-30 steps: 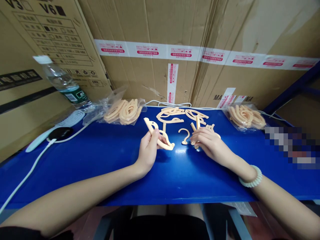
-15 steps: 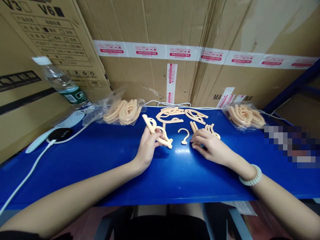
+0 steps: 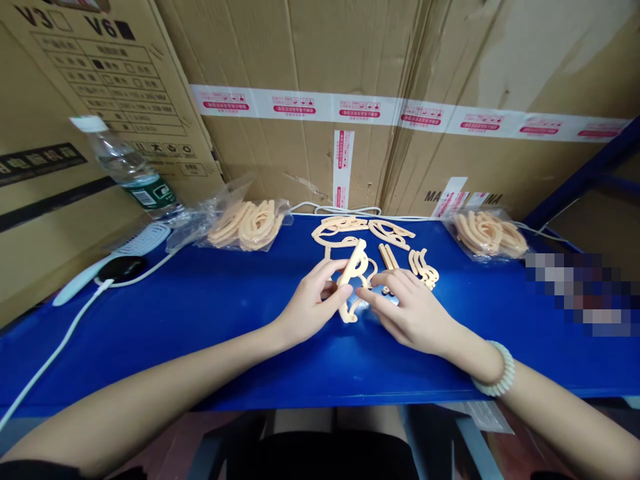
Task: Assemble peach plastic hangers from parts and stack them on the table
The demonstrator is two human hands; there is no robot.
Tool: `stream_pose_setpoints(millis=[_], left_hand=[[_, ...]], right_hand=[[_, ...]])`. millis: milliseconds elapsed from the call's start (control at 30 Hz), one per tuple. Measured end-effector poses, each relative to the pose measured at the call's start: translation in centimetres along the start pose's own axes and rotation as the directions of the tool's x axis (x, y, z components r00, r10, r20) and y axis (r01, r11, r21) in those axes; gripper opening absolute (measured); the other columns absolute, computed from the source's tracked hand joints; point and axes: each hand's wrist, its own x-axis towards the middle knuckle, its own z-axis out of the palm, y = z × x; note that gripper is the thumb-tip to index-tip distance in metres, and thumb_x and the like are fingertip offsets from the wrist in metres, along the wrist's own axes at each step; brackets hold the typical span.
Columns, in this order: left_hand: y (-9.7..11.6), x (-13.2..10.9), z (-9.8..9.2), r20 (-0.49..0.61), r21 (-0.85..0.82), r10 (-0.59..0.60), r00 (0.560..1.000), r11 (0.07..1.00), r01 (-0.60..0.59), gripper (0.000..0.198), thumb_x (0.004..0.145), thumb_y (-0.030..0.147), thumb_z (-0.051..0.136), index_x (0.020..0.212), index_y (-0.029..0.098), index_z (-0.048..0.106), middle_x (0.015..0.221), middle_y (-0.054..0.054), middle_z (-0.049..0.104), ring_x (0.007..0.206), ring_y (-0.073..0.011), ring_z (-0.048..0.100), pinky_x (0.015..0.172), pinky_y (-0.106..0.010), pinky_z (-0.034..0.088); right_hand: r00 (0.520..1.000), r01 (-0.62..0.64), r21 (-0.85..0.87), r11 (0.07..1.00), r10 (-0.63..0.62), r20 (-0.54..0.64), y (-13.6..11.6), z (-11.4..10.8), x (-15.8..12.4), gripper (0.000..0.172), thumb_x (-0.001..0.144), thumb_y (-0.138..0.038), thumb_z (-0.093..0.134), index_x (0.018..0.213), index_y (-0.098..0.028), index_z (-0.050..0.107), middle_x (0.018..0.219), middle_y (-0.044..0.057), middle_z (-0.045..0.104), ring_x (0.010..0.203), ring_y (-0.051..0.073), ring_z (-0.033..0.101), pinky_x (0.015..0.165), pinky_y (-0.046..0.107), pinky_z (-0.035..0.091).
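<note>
My left hand (image 3: 317, 297) is closed around a cream plastic folding-hanger arm (image 3: 355, 264), held tilted above the blue table. Close on its right is my right hand (image 3: 413, 307), its fingertips drawn together by the hanger arm; anything small between them is hidden. A loose hanger hook (image 3: 375, 269) lies behind the fingers, partly covered. Beyond my right hand are straight cream strips (image 3: 388, 257) and a cluster of hooks (image 3: 424, 268). Farther back rest more hanger arms (image 3: 334, 231) and a folded hanger piece (image 3: 391, 233).
Plastic bags of cream parts lie at the back left (image 3: 250, 225) and back right (image 3: 487, 233). On the left are a water bottle (image 3: 145, 187), a pale hairbrush (image 3: 143, 241) and a black disc (image 3: 121, 268) with a white cable. Cardboard boxes (image 3: 280, 160) stand behind the table (image 3: 240, 373).
My left hand has moved right and turned the hanger arm more upright. My right hand has come away from the strips, leftward to the hanger arm.
</note>
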Motion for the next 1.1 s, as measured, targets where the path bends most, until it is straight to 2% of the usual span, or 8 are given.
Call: stream_pose_setpoints(millis=[133, 267, 400, 500, 667, 800, 900, 1100], left_hand=[[0.3, 0.1, -0.2, -0.060, 0.030, -0.018, 0.998, 0.999, 0.020, 0.027, 0.090, 0.028, 0.062, 0.116, 0.019, 0.061, 0.104, -0.005, 0.064, 0.071, -0.0125, 0.063, 0.061, -0.022, 0.053], [0.1, 0.2, -0.4, -0.095, 0.062, -0.001, 0.995, 0.998, 0.007, 0.026, 0.091, 0.030, 0.061, 0.114, 0.019, 0.061, 0.096, -0.004, 0.065, 0.072, -0.0142, 0.064, 0.061, -0.023, 0.052], [0.2, 0.1, -0.4, -0.070, 0.171, 0.037, 0.997, 0.985, -0.024, 0.024, 0.092, 0.029, 0.059, 0.113, 0.019, 0.063, 0.095, -0.005, 0.068, 0.075, -0.0158, 0.065, 0.065, -0.024, 0.051], [0.3, 0.0, -0.5, -0.044, 0.248, 0.079, 0.996, 0.967, -0.066, 0.023, 0.092, 0.028, 0.060, 0.114, 0.020, 0.065, 0.099, -0.005, 0.070, 0.076, -0.0154, 0.065, 0.066, -0.024, 0.050], [0.1, 0.0, -0.7, -0.041, 0.404, 0.180, 0.983, 0.903, -0.148, 0.018, 0.094, 0.026, 0.057, 0.108, 0.020, 0.067, 0.096, -0.004, 0.069, 0.076, -0.0152, 0.064, 0.064, -0.024, 0.047], [-0.4, -0.1, -0.9, 0.011, 0.636, 0.258, 0.966, 0.744, -0.206, 0.023, 0.098, 0.026, 0.052, 0.116, 0.022, 0.065, 0.101, -0.004, 0.069, 0.082, -0.0163, 0.066, 0.071, -0.026, 0.048], [-0.9, -0.2, -0.9, 0.109, 0.753, 0.296, 0.949, 0.598, -0.273, 0.030, 0.102, 0.026, 0.045, 0.126, 0.022, 0.062, 0.109, -0.006, 0.068, 0.087, -0.0169, 0.069, 0.072, -0.025, 0.050], [-2.2, -0.2, -1.1, 0.280, 0.829, 0.334, 0.900, 0.389, -0.402, 0.036, 0.104, 0.023, 0.037, 0.132, 0.020, 0.060, 0.101, -0.008, 0.070, 0.081, -0.0179, 0.070, 0.066, -0.023, 0.051]], right_hand=[[0.999, -0.035, 0.042, 0.999, 0.034, 0.011, 0.0, -0.1, -0.1, 0.022, 0.096, -0.016, 0.052, 0.115, -0.014, 0.064, 0.104, 0.014, 0.060, 0.097, 0.026, 0.055, 0.086, 0.046, 0.051], [0.988, -0.151, 0.269, 0.951, 0.156, 0.001, 0.0, -0.5, 0.1, 0.025, 0.097, -0.020, 0.054, 0.121, -0.017, 0.063, 0.109, 0.013, 0.057, 0.100, 0.025, 0.057, 0.086, 0.045, 0.054], [0.948, -0.270, 0.587, 0.764, 0.316, 0.025, 0.6, -0.9, 0.1, 0.031, 0.098, -0.027, 0.057, 0.129, -0.026, 0.062, 0.139, 0.014, 0.051, 0.134, 0.028, 0.049, 0.109, 0.051, 0.045], [0.921, -0.322, 0.776, 0.542, 0.370, 0.124, 1.2, -0.8, 0.0, 0.038, 0.100, -0.032, 0.056, 0.138, -0.030, 0.056, 0.151, 0.011, 0.048, 0.139, 0.028, 0.048, 0.109, 0.050, 0.047], [0.838, -0.342, 0.889, 0.304, 0.528, 0.141, 1.2, -0.3, 0.1, 0.028, 0.097, -0.034, 0.062, 0.124, -0.025, 0.062, 0.127, 0.010, 0.066, 0.112, 0.023, 0.068, 0.097, 0.042, 0.057], [0.730, -0.358, 0.922, 0.147, 0.660, 0.178, 1.1, 0.2, 0.2, 0.026, 0.096, -0.037, 0.064, 0.116, -0.025, 0.052, 0.096, 0.002, 0.068, 0.071, 0.014, 0.069, 0.062, 0.027, 0.059], [0.743, -0.453, 0.885, 0.106, 0.593, 0.309, 0.9, 0.4, 0.2, 0.028, 0.098, -0.044, 0.059, 0.112, -0.020, 0.054, 0.079, 0.000, 0.065, 0.051, 0.009, 0.057, 0.044, 0.021, 0.047], [0.745, -0.556, 0.829, 0.059, 0.476, 0.467, 0.0, 0.5, 0.4, 0.033, 0.097, -0.050, 0.057, 0.095, -0.017, 0.058, 0.069, 0.000, 0.066, 0.042, 0.007, 0.051, 0.038, 0.019, 0.040]])
